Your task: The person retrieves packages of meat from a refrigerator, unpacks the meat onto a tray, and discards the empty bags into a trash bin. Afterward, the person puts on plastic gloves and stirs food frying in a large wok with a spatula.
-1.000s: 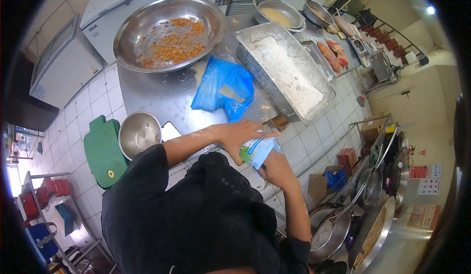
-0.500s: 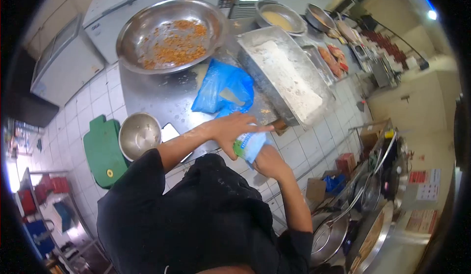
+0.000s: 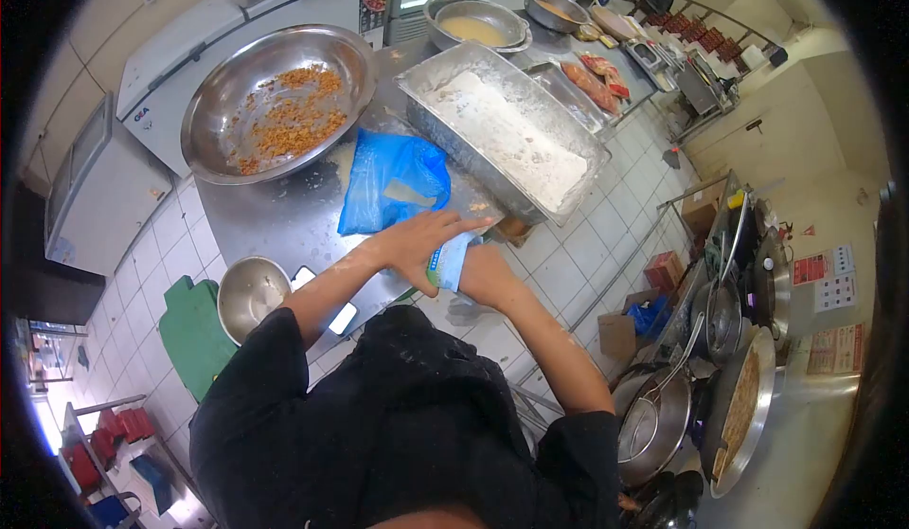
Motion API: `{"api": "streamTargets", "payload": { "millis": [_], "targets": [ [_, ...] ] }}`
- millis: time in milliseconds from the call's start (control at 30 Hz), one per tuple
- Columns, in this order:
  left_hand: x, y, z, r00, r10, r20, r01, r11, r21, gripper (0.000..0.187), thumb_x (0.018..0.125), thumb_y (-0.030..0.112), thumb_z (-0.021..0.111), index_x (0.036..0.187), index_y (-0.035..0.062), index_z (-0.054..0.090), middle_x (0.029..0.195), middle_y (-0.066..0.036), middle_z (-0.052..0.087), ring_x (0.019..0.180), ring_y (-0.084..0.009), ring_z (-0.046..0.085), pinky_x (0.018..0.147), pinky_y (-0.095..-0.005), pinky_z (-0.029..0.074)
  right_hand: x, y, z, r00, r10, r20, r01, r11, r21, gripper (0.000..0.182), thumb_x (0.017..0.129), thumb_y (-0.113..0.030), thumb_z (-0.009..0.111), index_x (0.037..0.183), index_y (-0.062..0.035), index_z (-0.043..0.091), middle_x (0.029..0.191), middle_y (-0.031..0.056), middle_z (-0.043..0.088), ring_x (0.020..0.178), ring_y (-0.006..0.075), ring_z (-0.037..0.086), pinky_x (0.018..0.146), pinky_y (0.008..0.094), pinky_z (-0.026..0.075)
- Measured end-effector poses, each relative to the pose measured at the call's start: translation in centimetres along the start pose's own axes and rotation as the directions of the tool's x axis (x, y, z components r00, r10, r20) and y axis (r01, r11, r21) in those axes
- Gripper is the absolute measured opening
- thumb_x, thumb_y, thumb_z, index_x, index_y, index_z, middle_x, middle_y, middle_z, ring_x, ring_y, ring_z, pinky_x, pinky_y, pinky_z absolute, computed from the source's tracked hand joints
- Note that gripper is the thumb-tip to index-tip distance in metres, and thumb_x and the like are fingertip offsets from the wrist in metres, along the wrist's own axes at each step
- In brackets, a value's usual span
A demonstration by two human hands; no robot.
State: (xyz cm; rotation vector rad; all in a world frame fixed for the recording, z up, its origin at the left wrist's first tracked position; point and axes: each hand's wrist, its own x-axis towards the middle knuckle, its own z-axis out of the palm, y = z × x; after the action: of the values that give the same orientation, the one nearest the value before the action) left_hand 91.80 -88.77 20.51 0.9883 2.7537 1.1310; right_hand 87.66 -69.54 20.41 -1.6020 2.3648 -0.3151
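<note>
A light blue and green packet [image 3: 447, 264] is between my two hands at the table's near edge. My left hand [image 3: 424, 245] lies against its left side, thumb and fingers spread around it. My right hand [image 3: 485, 273] grips the packet's right side with curled fingers. Just beyond my hands is a crumpled blue plastic bag [image 3: 393, 174] on the steel table [image 3: 260, 221]. To its right stands a deep metal tray [image 3: 507, 131] of white flour. A wide steel bowl [image 3: 204, 136] holding orange-brown crumbs is at the left.
A small steel bowl [image 3: 251, 297] and a phone [image 3: 343, 318] lie near my left forearm. A green chair [image 3: 194, 340] is beside the table. Farther back are a bowl of pale liquid [image 3: 473, 29] and packaged meat [image 3: 589, 89]. Pans [image 3: 653, 425] stand at the right.
The view has shifted, so the table items appear farther left. My hands have turned the packet slightly, and less of its green part shows.
</note>
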Motion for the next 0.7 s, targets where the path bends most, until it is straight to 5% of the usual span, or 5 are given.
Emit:
{"api": "streamTargets", "payload": {
  "millis": [200, 433, 533, 700],
  "targets": [
    [-1.5, 1.2, 0.4, 0.991, -0.127, 0.045, 0.130, 0.988, -0.082, 0.123, 0.043, 0.031, 0.077, 0.151, 0.0112, 0.021, 0.124, -0.023, 0.051, 0.115, -0.0417, 0.049, 0.101, -0.0456, 0.037, -0.4, 0.6, 1.7, 0.998, -0.055, -0.021, 0.056, 0.994, 0.090, 0.019, 0.074, -0.022, 0.065, 0.088, -0.0086, 0.066, 0.083, 0.0156, 0.067, 0.074, 0.0347, 0.065, 0.065, 0.0455, 0.051],
    [-2.8, 2.4, -0.3, 0.987, -0.044, -0.155, 0.028, 0.994, -0.101, 0.120, 0.044, 0.026, 0.075, 0.150, 0.0094, 0.021, 0.129, -0.022, 0.048, 0.117, -0.0402, 0.048, 0.101, -0.0436, 0.037, -1.3, -1.6, -2.7, 0.992, -0.035, -0.118, 0.033, 0.999, -0.012, 0.015, 0.072, -0.023, 0.069, 0.073, -0.0082, 0.064, 0.064, 0.0132, 0.062, 0.059, 0.0333, 0.062, 0.056, 0.0435, 0.049],
    [-3.3, 2.6, -1.2, 0.981, -0.065, -0.183, 0.026, 0.978, -0.208, 0.118, 0.046, 0.025, 0.073, 0.151, 0.0077, 0.019, 0.133, -0.023, 0.046, 0.120, -0.0403, 0.047, 0.104, -0.0430, 0.035, -2.1, -2.9, -5.5, 0.949, -0.096, -0.300, 0.105, 0.994, 0.014, 0.021, 0.078, -0.025, 0.069, 0.067, -0.0086, 0.062, 0.061, 0.0124, 0.060, 0.054, 0.0304, 0.060, 0.052, 0.0409, 0.047],
    [-3.9, 2.9, -2.3, 0.979, -0.073, -0.190, 0.016, 0.958, -0.288, 0.115, 0.049, 0.023, 0.070, 0.151, 0.0053, 0.017, 0.137, -0.024, 0.043, 0.125, -0.0398, 0.045, 0.107, -0.0409, 0.033, -2.0, -2.0, -7.4, 0.830, 0.092, -0.550, 0.050, 0.970, 0.239, 0.027, 0.085, -0.028, 0.069, 0.067, -0.0078, 0.061, 0.056, 0.0096, 0.055, 0.048, 0.0254, 0.054, 0.048, 0.0357, 0.041]
  ]
}}
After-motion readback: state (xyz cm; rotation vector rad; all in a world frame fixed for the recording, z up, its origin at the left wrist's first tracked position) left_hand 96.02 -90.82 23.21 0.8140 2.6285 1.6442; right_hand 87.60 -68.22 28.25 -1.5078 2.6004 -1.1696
